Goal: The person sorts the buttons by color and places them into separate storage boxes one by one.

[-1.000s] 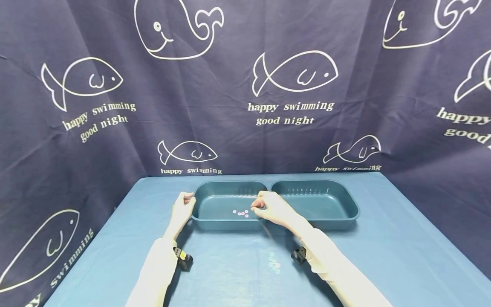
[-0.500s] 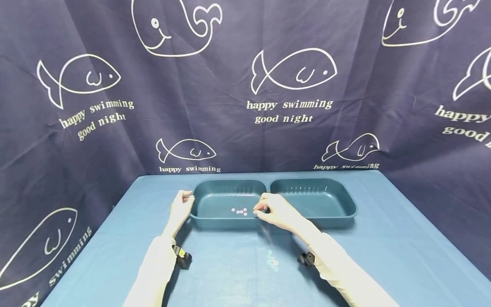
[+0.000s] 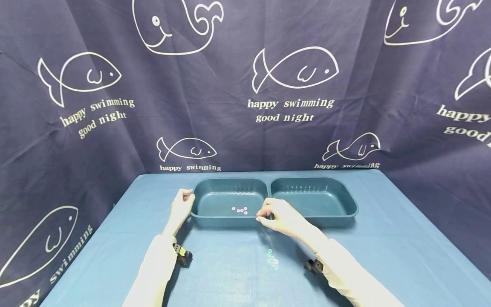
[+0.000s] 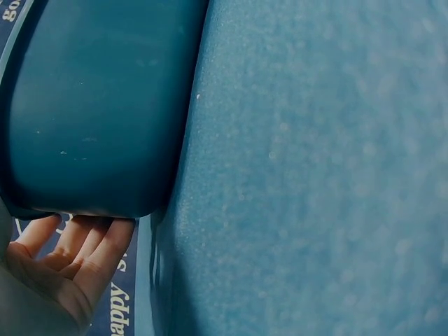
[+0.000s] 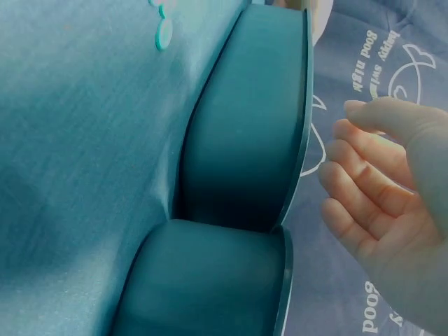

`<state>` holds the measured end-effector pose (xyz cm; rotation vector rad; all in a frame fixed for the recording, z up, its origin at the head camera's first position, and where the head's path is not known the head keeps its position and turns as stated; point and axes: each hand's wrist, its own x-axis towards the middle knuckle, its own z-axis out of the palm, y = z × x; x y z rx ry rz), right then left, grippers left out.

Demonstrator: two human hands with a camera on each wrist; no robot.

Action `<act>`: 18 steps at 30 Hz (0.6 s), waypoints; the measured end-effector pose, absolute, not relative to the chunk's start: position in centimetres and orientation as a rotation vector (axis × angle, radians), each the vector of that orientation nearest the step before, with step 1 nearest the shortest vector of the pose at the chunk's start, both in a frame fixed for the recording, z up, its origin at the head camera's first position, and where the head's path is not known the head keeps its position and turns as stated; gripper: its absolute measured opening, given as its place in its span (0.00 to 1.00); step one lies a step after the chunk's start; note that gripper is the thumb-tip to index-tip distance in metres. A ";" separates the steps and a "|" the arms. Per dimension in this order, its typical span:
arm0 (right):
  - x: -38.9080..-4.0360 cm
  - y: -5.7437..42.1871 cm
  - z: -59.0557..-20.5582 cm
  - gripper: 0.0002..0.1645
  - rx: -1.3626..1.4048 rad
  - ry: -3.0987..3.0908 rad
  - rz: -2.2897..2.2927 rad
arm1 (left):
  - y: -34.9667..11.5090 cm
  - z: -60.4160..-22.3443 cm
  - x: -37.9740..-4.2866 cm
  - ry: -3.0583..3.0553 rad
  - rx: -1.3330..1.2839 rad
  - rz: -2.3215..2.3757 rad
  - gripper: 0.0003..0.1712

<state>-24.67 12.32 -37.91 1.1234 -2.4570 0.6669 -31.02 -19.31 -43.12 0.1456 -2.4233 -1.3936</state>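
Note:
My left hand is at the left end of the left teal tray. In the left wrist view its fingers touch the tray's end wall, fairly straight. Several small pink button-like discs lie inside that tray. Over the left tray's front right corner is my right hand. Its fingers are loosely bent and the thumb tip is close to the index finger in the right wrist view; I see nothing between them. Several mint-green discs, with a pinkish one among them, lie on the table in front.
A second teal tray stands against the left one, on its right; no discs show in it. Both are near the back edge of the blue-covered table. A dark blue curtain with fish prints hangs behind and at the sides.
My right hand has moved from over the left tray's right part towards me and slightly right. My left hand stays at the tray's left end. The discs look unmoved.

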 end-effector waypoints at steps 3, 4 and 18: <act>-24.3 12.5 -37.9 0.06 1.118 -2.464 0.671 | -19.2 -43.0 -31.0 -2.416 0.147 -1.401 0.15; -24.2 12.5 -37.9 0.05 1.118 -2.463 0.671 | -19.2 -43.0 -31.0 -2.415 0.147 -1.401 0.15; -23.2 13.3 -38.7 0.04 1.149 -2.447 0.712 | -19.2 -43.1 -31.0 -2.414 0.140 -1.419 0.15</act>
